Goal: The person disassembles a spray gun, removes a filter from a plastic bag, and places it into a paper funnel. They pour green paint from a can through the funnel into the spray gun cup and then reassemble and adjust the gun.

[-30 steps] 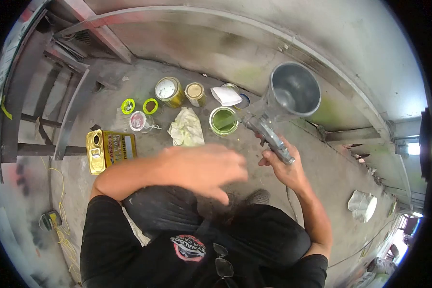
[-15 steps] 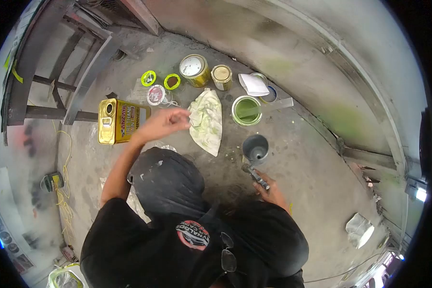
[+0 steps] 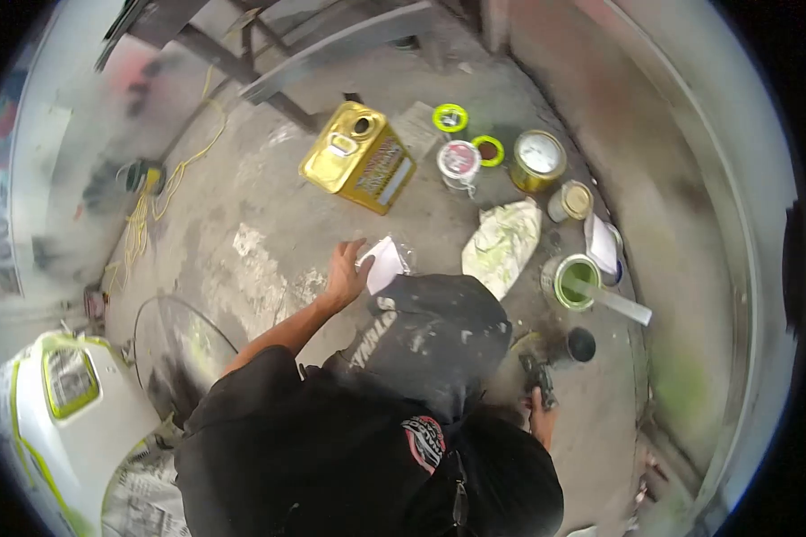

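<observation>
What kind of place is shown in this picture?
Probably a paint workshop or spray booth: an open can of green paint stands on the stained floor, the right hand holds a spray gun, and overspray marks the wall.

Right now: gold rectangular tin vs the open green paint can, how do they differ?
The gold rectangular tin is a flat-sided box lying on its broad face; the green paint can is round and stands upright. The tin bears printed lettering on one side and a small round opening on top; the can is wide open, shows green paint and has a stir stick lying across its rim. Both sit on the concrete floor, and neither hand touches them.
</observation>
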A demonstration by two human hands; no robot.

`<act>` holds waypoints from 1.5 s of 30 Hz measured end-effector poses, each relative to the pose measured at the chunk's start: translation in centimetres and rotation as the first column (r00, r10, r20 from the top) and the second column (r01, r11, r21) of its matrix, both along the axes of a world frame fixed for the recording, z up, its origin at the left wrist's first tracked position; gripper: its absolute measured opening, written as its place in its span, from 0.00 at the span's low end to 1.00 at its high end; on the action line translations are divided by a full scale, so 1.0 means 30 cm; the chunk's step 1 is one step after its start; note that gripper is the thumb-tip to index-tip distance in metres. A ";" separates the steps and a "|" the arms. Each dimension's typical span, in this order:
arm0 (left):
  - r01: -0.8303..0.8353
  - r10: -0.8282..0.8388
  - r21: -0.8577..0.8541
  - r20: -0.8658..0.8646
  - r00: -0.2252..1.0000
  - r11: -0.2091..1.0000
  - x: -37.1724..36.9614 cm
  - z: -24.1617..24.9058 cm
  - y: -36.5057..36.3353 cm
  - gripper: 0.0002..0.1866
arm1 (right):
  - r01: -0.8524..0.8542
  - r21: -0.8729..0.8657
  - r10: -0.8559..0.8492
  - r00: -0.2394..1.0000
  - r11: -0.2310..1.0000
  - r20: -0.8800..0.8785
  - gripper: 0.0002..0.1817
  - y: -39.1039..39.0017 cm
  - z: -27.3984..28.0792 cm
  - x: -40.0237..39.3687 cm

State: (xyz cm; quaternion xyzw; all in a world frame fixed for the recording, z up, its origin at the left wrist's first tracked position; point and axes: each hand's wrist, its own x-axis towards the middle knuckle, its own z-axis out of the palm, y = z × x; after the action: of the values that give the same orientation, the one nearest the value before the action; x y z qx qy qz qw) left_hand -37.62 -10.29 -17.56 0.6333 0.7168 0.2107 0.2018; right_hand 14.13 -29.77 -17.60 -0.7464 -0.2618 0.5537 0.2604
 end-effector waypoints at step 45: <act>0.746 -0.561 0.034 0.682 0.469 0.665 0.789 0.627 0.428 0.52 | 0.309 0.497 -0.064 0.891 0.811 -0.449 0.08 0.715 0.736 -0.255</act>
State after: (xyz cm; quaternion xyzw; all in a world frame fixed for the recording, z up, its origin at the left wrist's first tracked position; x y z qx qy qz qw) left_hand -13.94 2.55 1.25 0.7135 0.3220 0.2194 0.5823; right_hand 6.48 -8.31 4.49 -0.5269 -0.2740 0.5687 0.5690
